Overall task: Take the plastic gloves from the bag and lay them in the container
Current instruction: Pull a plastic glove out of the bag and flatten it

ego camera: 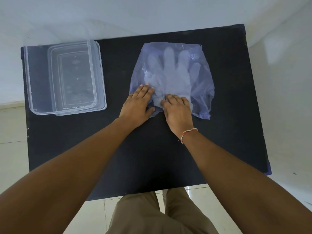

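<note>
We see a black table (pixel 219 132) from above. On it lies a thin bluish bag (pixel 201 85), flat and see-through. Inside the bag we see the plastic gloves (pixel 172 71), pale and shaped like a hand with the fingers pointing away from the person. We cannot tell how many gloves there are, as they lie on top of each other.

The person has 2 bare hands at the near edge of the bag. The left hand (pixel 136 105) lies flat on the bag's near left corner. Its fingers are straight and close together, and the thumb sticks out to the side on the plastic. It presses down and does not grab anything.

The right hand (pixel 177 110) is just beside it, at the middle of the bag's near edge. Its fingers are bent and bunched at the plastic there. They may be pinching it, but we cannot tell for sure, because the fingertips are partly hidden. A red and white string (pixel 188 133) is tied on the right wrist.

The clear container (pixel 40 108) sits far to the left on the table, well apart from the bag. A clear lid (pixel 99 78) lies with it on its right side. We cannot tell how the lid rests on the container.
</note>
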